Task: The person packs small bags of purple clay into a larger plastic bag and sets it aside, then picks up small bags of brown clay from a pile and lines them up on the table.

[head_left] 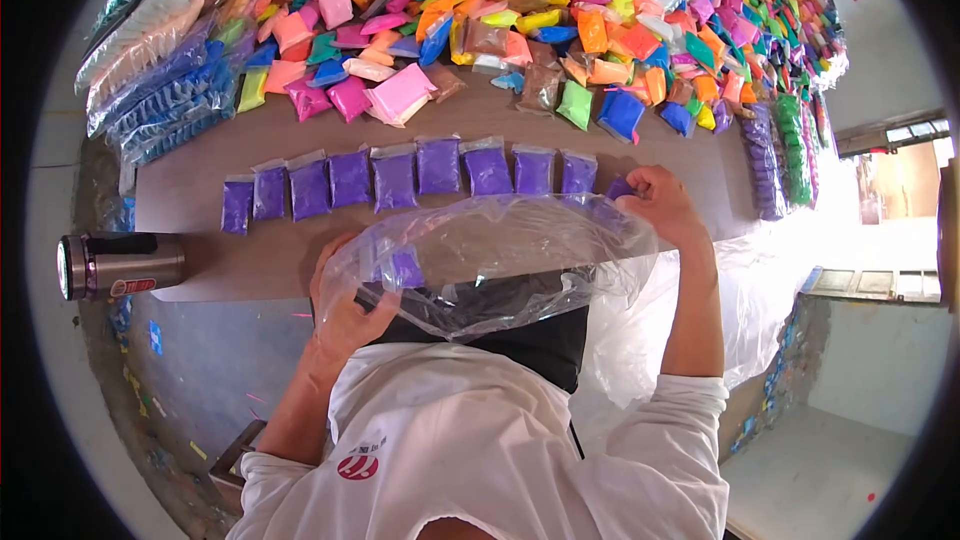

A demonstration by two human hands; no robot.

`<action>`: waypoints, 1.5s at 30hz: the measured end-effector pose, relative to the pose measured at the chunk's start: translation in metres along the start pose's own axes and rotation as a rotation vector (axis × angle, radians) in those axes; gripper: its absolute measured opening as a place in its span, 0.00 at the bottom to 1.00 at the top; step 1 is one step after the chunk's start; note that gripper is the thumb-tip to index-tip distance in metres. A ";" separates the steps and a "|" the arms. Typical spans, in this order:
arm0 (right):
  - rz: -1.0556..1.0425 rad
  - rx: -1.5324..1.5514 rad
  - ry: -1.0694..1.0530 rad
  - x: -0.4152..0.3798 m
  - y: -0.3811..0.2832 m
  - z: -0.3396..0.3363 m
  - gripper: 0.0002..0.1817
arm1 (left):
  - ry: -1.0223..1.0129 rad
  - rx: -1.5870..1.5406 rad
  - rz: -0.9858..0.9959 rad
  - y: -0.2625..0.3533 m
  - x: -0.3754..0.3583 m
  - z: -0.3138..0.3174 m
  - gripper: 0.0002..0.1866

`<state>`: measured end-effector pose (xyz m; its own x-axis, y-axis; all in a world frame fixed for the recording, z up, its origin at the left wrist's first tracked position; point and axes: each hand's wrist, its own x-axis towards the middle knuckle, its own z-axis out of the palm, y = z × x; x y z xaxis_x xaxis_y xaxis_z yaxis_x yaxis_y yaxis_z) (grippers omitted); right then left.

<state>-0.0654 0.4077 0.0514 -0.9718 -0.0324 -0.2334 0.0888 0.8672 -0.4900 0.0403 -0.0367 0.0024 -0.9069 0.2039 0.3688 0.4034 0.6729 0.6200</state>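
A row of several small purple packets (394, 178) lies along the near part of the brown table. My right hand (662, 204) is at the right end of this row, fingers closed on a small purple packet (621, 187). A large clear plastic bag (490, 240) spreads across the table's front edge, over my lap and up to my right wrist. My left hand (350, 302) grips the bag's left side, thumb and fingers curled round the film. Close to those fingers, a purple packet (405, 267) shows through the clear plastic.
A large heap of colourful packets (480, 15) covers the back of the table (190, 175). Stacked bagged packets (165, 105) stand at the left, with purple and green strips (775, 160) at the right. A steel flask (120, 265) lies at the left front edge. Clear plastic sheeting (640, 340) hangs at right.
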 end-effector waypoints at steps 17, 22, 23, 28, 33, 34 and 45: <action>0.079 0.371 -0.130 -0.004 -0.012 -0.002 0.24 | -0.031 -0.115 -0.151 -0.003 -0.010 0.004 0.23; -0.280 0.105 0.036 0.014 -0.045 0.018 0.27 | -0.011 -0.075 -0.114 0.000 -0.004 0.002 0.23; -0.280 0.078 0.040 0.014 -0.046 0.020 0.28 | -0.009 -0.051 -0.075 0.004 0.002 -0.002 0.23; -0.140 0.111 -0.051 0.011 -0.060 0.015 0.30 | 0.034 -0.072 -0.085 0.002 0.000 0.003 0.23; 0.089 0.308 0.026 -0.011 -0.031 -0.003 0.26 | -0.029 -0.062 -0.131 -0.005 -0.009 0.006 0.23; 0.097 0.472 0.218 -0.027 -0.036 -0.008 0.24 | -0.006 -0.043 -0.068 -0.006 -0.006 0.005 0.24; -0.774 0.723 0.045 -0.148 -0.176 0.003 0.22 | 0.118 0.026 0.000 -0.004 -0.002 0.010 0.25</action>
<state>0.0639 0.2586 0.1693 -0.8252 -0.4183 0.3797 -0.4630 0.1157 -0.8788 0.0395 -0.0325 -0.0074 -0.8856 0.1203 0.4486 0.3991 0.6911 0.6026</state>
